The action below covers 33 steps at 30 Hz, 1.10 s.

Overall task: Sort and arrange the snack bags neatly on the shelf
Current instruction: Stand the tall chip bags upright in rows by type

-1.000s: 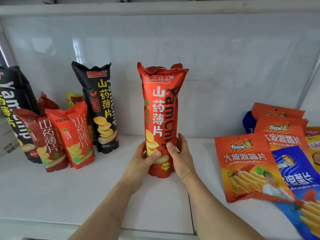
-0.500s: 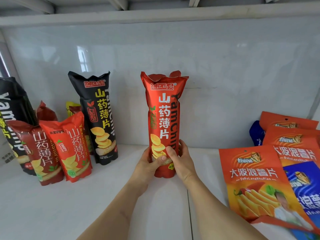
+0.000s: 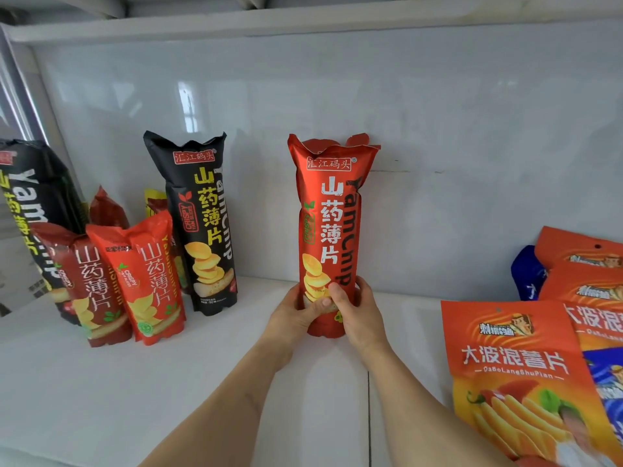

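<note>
Gripping the tall red YamChip bag point(image 3: 332, 230) low on its body, I have my left hand point(image 3: 296, 318) and right hand point(image 3: 357, 315) curled round it from either side, thumbs crossing on the front panel over the printed chips. Over the last second I have carried it away from me, deeper onto the white shelf point(image 3: 101, 399); its crimped top now sits just in front of the grey back wall point(image 3: 438, 129), upright, its base at or just above the shelf. I judge that the placing is nearly done and the bag only needs setting down and releasing.

Nearest on my right lie flat orange bags point(image 3: 512, 372) reading "大波浪薯片" and "DaBoLangShuPian", overlapping a blue bag point(image 3: 606, 382) of the same kind.

On the bag I hold I read "汇江码头", "山药薄片" and "YamChip", with a small green "CRISPY" badge.

To the left, well apart, stand two short red bags point(image 3: 148, 281) marked "山药薄片" and "CRISPY". Behind them rises a tall black bag point(image 3: 199, 224) with the same brand in yellow, and a second black YamChip bag point(image 3: 33, 197) leans at the far left edge.
</note>
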Tool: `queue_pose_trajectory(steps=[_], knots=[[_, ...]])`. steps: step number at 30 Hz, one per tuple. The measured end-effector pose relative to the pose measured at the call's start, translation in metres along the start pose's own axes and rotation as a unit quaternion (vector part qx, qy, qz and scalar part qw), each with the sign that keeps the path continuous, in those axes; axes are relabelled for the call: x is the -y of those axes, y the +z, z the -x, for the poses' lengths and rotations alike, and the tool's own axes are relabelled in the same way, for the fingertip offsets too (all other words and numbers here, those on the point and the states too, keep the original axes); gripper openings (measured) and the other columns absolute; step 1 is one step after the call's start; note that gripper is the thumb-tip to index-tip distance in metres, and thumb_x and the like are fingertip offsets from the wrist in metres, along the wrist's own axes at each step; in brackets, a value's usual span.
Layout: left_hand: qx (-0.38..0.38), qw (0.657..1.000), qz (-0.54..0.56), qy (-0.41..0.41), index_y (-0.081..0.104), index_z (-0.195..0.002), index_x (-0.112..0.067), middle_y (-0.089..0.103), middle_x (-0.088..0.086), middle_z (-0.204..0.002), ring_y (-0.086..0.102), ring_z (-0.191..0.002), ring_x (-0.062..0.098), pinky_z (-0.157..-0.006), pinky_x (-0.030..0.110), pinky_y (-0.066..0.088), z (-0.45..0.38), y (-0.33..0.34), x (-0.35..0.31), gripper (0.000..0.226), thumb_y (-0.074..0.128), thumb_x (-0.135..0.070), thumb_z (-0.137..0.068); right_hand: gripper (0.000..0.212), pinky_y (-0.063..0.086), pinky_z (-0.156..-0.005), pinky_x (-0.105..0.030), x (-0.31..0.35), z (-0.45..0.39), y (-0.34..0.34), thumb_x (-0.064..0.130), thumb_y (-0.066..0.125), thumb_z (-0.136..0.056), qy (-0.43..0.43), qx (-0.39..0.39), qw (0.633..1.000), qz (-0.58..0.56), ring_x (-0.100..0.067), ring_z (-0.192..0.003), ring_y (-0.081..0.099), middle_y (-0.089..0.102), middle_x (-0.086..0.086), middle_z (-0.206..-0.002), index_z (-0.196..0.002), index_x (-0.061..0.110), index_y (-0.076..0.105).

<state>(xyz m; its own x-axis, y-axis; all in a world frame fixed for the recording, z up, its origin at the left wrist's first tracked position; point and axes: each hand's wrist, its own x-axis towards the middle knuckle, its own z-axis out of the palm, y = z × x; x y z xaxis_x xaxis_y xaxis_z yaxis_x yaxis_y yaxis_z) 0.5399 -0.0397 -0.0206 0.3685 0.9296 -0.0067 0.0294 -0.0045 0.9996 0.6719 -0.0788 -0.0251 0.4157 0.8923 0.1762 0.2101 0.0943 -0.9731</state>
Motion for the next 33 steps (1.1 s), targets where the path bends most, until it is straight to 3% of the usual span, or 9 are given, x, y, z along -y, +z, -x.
queue_pose_trajectory(steps=[5,8,10,13,17,19,24,30,33], knots=[[-0.011,0.999,-0.035,-0.016,0.041,-0.146,-0.025,0.052,-0.006,-0.144,0.054,-0.127,0.016,-0.098,0.029,0.046,0.021,-0.009,-0.005,0.089,0.081,-0.053,-0.072,0.069,0.044,-0.071,-0.012,0.005,0.012,0.000,0.060,0.061,-0.086,-0.002,-0.014,1.000,0.016,-0.007,-0.104,0.057,0.056,0.010,-0.128,-0.142,0.028,0.037],[-0.087,0.981,-0.172,-0.007,0.041,-0.149,-0.022,0.050,-0.001,-0.147,0.051,-0.130,0.020,-0.095,0.028,0.044,0.036,-0.024,-0.005,0.070,0.068,-0.047,-0.089,0.084,0.048,-0.088,-0.024,0.004,0.028,0.007,0.070,0.060,-0.081,0.016,-0.056,0.998,0.033,-0.016,-0.121,0.055,0.050,0.003,-0.142,-0.145,0.023,0.035],[-0.116,0.944,-0.309,0.020,0.046,-0.145,-0.025,0.052,-0.003,-0.146,0.054,-0.127,0.018,-0.097,0.030,0.045,0.049,-0.041,-0.005,0.058,0.061,-0.047,-0.094,0.089,0.050,-0.094,-0.035,0.004,0.042,0.014,0.080,0.055,-0.076,0.034,-0.097,0.991,0.087,-0.022,-0.125,0.055,0.050,-0.002,-0.142,-0.142,0.021,0.041],[-0.121,0.868,-0.475,0.082,0.050,-0.142,-0.027,0.051,-0.006,-0.146,0.055,-0.124,0.019,-0.095,0.033,0.047,0.073,-0.073,-0.005,0.046,0.050,-0.046,-0.100,0.074,0.057,-0.082,-0.040,0.006,0.067,0.030,0.086,0.044,-0.073,0.024,-0.145,0.972,0.185,-0.021,-0.100,0.065,0.065,-0.001,-0.114,-0.113,0.026,0.060],[-0.125,0.781,-0.586,0.174,0.054,-0.139,-0.024,0.053,-0.005,-0.144,0.053,-0.125,0.020,-0.097,0.033,0.046,0.105,-0.121,-0.007,0.041,0.043,-0.040,-0.103,0.048,0.047,-0.086,-0.030,0.021,0.105,0.070,0.055,0.052,-0.092,-0.019,-0.099,0.961,0.258,-0.023,-0.111,0.062,0.064,-0.001,-0.121,-0.120,0.018,0.061],[-0.126,0.758,-0.608,0.200,0.056,-0.137,-0.023,0.055,-0.003,-0.140,0.052,-0.125,0.021,-0.098,0.033,0.045,0.116,-0.144,-0.008,0.040,0.043,-0.039,-0.103,0.044,0.041,-0.087,-0.027,0.031,0.117,0.095,0.046,0.053,-0.097,-0.033,-0.064,0.955,0.288,-0.021,-0.117,0.058,0.059,-0.001,-0.130,-0.129,0.016,0.055],[-0.149,0.735,-0.612,0.252,0.063,-0.129,-0.020,0.061,-0.002,-0.132,0.055,-0.121,0.023,-0.095,0.036,0.044,0.138,-0.191,-0.009,0.036,0.046,-0.037,-0.102,0.045,0.044,-0.094,-0.029,0.059,0.129,0.147,0.043,0.051,-0.099,-0.078,-0.022,0.950,0.302,-0.019,-0.120,0.056,0.056,-0.002,-0.136,-0.136,0.017,0.052],[-0.221,0.734,-0.570,0.295,0.072,-0.104,-0.015,0.070,0.002,-0.102,0.063,-0.093,0.028,-0.075,0.038,0.051,0.132,-0.229,-0.012,0.023,0.057,-0.032,-0.096,0.042,0.041,-0.081,-0.025,0.088,0.111,0.186,0.045,0.054,-0.097,-0.134,-0.013,0.954,0.266,-0.015,-0.112,0.056,0.060,0.001,-0.127,-0.128,0.017,0.056],[-0.260,0.748,-0.529,0.305,0.072,-0.103,-0.011,0.070,0.004,-0.103,0.064,-0.092,0.029,-0.075,0.041,0.053,0.122,-0.241,-0.014,0.022,0.061,-0.027,-0.093,0.045,0.046,-0.083,-0.029,0.093,0.088,0.197,0.049,0.055,-0.094,-0.151,-0.014,0.961,0.233,-0.014,-0.109,0.057,0.060,0.002,-0.124,-0.127,0.018,0.056]])
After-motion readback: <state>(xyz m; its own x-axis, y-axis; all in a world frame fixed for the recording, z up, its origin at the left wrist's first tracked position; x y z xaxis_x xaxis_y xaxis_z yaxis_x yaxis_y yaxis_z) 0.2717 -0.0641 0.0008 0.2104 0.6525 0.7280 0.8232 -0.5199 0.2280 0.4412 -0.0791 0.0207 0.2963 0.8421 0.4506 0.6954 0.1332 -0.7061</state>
